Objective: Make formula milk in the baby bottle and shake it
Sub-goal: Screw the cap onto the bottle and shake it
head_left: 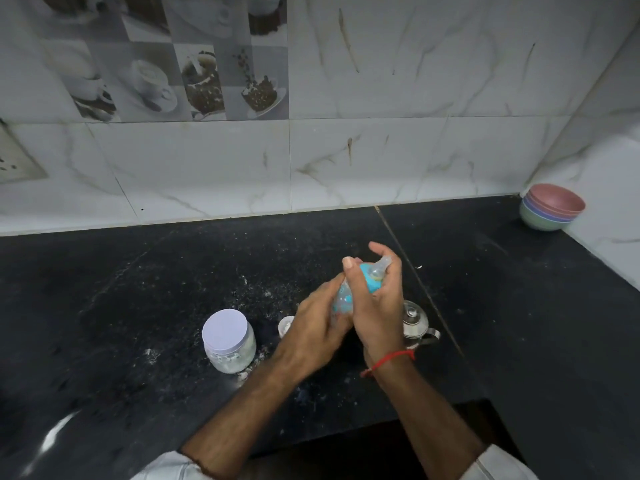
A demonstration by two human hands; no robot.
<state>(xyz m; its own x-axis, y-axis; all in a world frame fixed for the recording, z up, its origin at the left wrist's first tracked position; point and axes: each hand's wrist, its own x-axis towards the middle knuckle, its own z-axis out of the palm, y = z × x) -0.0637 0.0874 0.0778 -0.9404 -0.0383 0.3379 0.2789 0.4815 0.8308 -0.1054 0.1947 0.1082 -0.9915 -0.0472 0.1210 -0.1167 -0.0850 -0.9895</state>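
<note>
Formula jar with its white lid on stands at the left of the dark worktop, spilt powder around it. Just right of it, the left hand wraps the lower body of the baby bottle, held tilted above the worktop. The right hand curls round the blue collar and teat, so each grip is closed on the bottle. To do this well, I judge the collar should be twisted fully tight before shaking. A steel kettle sits behind the right wrist; stacked bowls wait far right.
</note>
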